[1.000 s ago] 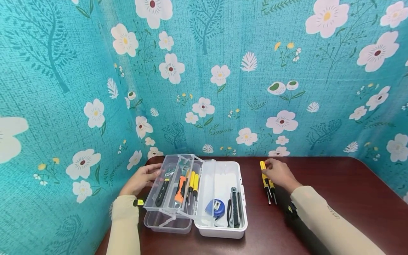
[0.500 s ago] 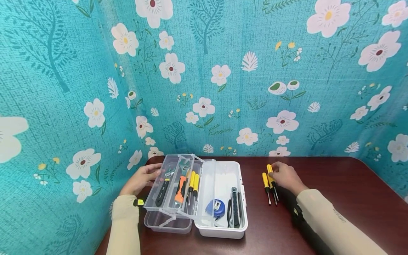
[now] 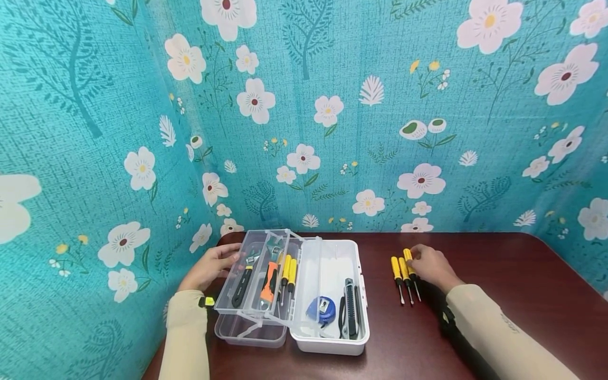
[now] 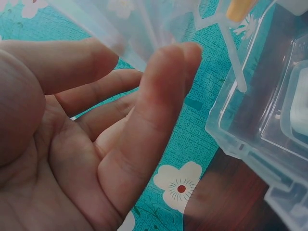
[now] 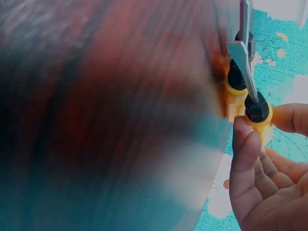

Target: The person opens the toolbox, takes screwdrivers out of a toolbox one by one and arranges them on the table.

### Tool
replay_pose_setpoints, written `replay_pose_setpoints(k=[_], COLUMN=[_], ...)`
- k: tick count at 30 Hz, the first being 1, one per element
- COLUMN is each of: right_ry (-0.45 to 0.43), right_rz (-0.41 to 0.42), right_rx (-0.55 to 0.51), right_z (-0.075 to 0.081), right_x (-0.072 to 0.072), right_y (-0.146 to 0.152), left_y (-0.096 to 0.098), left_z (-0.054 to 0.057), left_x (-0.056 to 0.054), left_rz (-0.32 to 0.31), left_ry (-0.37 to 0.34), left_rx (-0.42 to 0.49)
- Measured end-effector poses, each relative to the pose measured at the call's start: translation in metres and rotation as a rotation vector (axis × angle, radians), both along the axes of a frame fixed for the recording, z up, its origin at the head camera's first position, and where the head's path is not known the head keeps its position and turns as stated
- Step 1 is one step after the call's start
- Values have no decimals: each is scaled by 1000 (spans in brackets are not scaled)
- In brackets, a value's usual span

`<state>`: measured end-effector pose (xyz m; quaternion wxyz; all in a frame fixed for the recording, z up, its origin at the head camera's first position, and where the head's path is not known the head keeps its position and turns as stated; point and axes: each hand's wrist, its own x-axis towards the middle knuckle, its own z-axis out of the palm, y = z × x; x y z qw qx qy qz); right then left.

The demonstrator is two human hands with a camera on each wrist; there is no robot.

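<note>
Sitting nearest, at the bottom centre of the frame, is a white toolbox on the dark red-brown worktop. A blue tape measure and a utility knife lie in its base. On its left, a lower clear tray sits beneath an upper clear tray carrying a black-handled wrench, an orange-handled tool and two yellow-handled screwdrivers.

Right of centre, three more yellow-and-black screwdrivers stand side by side, shafts towards the bottom of the frame: a left screwdriver, a middle screwdriver and a right screwdriver. The right one should be light and stiff, hard to damage, perhaps a little slippery if its handle is smooth; its thick yellow handle offers the best hold, the slim shaft a poorer one.

The right hand has just that handle, pinched between thumb and fingertips, so the tool lies at the hand's left edge, the other two just beyond it. Whether its tip touches the worktop, I cannot tell.

At centre left, the left hand has bent fingers at the upper tray's outer edge; whether they grip or merely touch is unclear. Farthest back hangs a turquoise floral curtain.
</note>
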<state>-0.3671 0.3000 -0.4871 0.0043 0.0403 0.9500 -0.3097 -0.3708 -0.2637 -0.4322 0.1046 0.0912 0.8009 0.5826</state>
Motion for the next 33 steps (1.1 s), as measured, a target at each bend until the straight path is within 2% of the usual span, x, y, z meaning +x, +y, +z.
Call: replay_pose_setpoints(k=[15,33], right_ry=[-48,-100], right_rz=[3,5], right_rx=[17,61], right_z=[-3,-9], right_x=[5,1], right_y=[6,8], left_y=[3,1], left_z=[0,-1], left_x=[0,-1], left_rz=[26,36], left_ry=[-8,-4], left_rx=[-18,-33])
